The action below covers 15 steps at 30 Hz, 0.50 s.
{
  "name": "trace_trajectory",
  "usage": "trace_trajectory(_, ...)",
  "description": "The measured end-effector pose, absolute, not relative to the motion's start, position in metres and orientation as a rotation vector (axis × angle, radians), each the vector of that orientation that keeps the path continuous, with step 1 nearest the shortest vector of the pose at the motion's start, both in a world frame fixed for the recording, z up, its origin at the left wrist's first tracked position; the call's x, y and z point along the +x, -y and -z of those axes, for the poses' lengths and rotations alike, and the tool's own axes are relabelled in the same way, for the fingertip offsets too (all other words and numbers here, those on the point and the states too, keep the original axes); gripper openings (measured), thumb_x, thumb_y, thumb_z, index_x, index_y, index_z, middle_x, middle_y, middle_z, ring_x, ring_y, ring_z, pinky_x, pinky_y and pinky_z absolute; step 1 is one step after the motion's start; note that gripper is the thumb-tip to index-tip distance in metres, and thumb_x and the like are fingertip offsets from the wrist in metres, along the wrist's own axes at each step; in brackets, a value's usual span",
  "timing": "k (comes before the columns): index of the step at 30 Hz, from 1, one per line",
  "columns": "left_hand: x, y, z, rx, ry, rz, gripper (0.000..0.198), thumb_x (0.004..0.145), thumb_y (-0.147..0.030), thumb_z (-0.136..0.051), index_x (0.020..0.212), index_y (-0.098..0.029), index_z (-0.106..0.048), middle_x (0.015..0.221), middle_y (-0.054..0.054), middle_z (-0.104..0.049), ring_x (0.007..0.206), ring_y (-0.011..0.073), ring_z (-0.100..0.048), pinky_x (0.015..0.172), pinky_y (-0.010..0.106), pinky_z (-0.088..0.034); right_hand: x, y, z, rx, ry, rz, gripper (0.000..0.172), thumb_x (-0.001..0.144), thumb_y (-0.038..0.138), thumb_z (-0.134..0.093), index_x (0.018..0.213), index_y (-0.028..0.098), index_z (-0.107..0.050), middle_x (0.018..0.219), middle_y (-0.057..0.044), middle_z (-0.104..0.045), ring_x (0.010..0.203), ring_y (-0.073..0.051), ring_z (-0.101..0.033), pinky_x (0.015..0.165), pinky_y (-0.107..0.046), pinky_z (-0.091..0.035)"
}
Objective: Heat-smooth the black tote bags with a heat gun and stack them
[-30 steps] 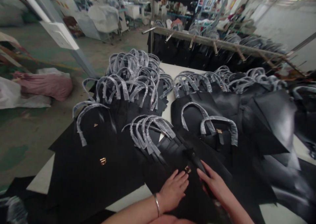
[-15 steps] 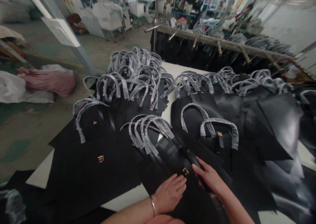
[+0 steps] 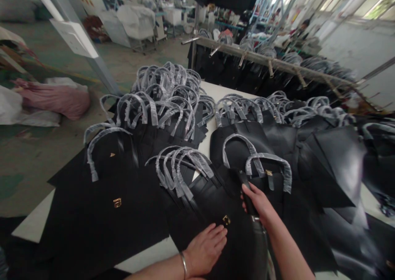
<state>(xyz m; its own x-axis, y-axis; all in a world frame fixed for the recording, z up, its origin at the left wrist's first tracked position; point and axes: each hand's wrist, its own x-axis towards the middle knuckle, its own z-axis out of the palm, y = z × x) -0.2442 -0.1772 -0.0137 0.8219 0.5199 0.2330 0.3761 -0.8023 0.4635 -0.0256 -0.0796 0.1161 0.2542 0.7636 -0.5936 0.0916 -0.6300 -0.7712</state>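
My left hand (image 3: 206, 249), with a bracelet at its wrist, lies flat on a black bag panel (image 3: 185, 226), fingers extended. Just beyond its fingertips is a gold clasp (image 3: 226, 220) on that panel. My right hand (image 3: 257, 201) is wrapped round a black handle-like tool (image 3: 248, 199) with a metal band below the grip; its thicker dark lower part runs toward me. Its exact kind is unclear. Several plastic-wrapped bag handles (image 3: 182, 169) rise from the stacked panels ahead of my left hand. To the left, another black panel (image 3: 89, 226) carries a gold clasp (image 3: 117, 202).
More black bag pieces with wrapped handles (image 3: 166, 86) are heaped at the back left, others (image 3: 308, 156) at the right. Behind the pale table (image 3: 222, 91) stands a metal rack (image 3: 265, 59) hung with bags. A grey post (image 3: 95, 66) rises at the left.
My right hand has lifted the black tool and swung it more upright, away from the panel. My left hand stays flat near the clasp. The view has shifted slightly.
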Motion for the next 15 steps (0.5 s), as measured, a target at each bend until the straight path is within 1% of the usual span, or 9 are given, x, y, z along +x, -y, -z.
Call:
trace_trajectory(2, -0.245, 0.178, 0.013, 2.613, -0.673, -0.492, 0.045, 0.099, -0.029, -0.038, 0.141, -0.014, -0.041, 0.149, 0.006, -0.040, 0.143, 0.0173, -0.025, 0.121, 0.035, -0.016, -0.022, 0.079, -0.120, -1.912, 0.768, -1.425, 0.039, 0.083, 0.047, -0.061, 0.112, 0.021, -0.056, 0.063, 0.004, -0.055, 0.043, -0.010, -0.053, 0.039, -0.022, -0.042)
trace_trajectory(6, -0.245, 0.179, 0.014, 2.618, -0.679, -0.506, 0.046, 0.099, -0.028, -0.038, 0.142, -0.015, -0.040, 0.151, 0.005, -0.039, 0.144, 0.0171, -0.024, 0.121, 0.035, -0.015, -0.019, 0.087, -0.120, -1.934, 0.756, -1.462, 0.043, 0.081, 0.049, -0.063, 0.111, 0.019, -0.056, 0.062, 0.003, -0.057, 0.042, -0.012, -0.053, 0.037, -0.023, -0.041)
trace_trajectory(8, -0.245, 0.179, 0.015, 2.619, -0.682, -0.520, 0.045, 0.099, -0.028, -0.038, 0.142, -0.015, -0.040, 0.151, 0.004, -0.038, 0.144, 0.0171, -0.024, 0.121, 0.035, -0.014, -0.020, 0.085, -0.117, -1.932, 0.772, -1.418, 0.045, 0.080, 0.049, -0.063, 0.113, 0.018, -0.056, 0.062, 0.003, -0.056, 0.043, -0.012, -0.053, 0.039, -0.023, -0.042)
trace_trajectory(12, -0.245, 0.180, 0.021, 2.636, -0.674, -0.528, 0.046, 0.098, -0.028, -0.040, 0.141, -0.013, -0.040, 0.150, 0.006, -0.040, 0.143, 0.0185, -0.025, 0.120, 0.037, -0.019, -0.026, 0.084, -0.120, -1.925, 0.831, -1.217, 0.059, 0.079, 0.051, -0.064, 0.128, 0.022, -0.050, 0.067, 0.005, -0.055, 0.048, -0.010, -0.053, 0.044, -0.021, -0.043)
trace_trajectory(14, -0.243, 0.181, 0.027, 2.650, -0.674, -0.563, 0.041, 0.098, -0.026, -0.041, 0.136, -0.013, -0.047, 0.145, 0.007, -0.047, 0.141, 0.0190, -0.032, 0.119, 0.037, -0.022, -0.028, 0.097, -0.127, -1.952, 0.878, -1.216, 0.068, 0.078, 0.055, -0.064, 0.136, 0.025, -0.045, 0.070, 0.005, -0.056, 0.050, -0.010, -0.054, 0.044, -0.022, -0.042)
trace_trajectory(15, -0.242, 0.181, 0.030, 2.662, -0.660, -0.591, 0.036, 0.097, -0.024, -0.042, 0.130, -0.014, -0.052, 0.140, 0.007, -0.052, 0.138, 0.0193, -0.036, 0.118, 0.037, -0.025, -0.028, 0.108, -0.130, -1.976, 0.906, -1.267, 0.073, 0.077, 0.056, -0.064, 0.140, 0.026, -0.042, 0.070, 0.005, -0.057, 0.050, -0.011, -0.054, 0.044, -0.022, -0.042)
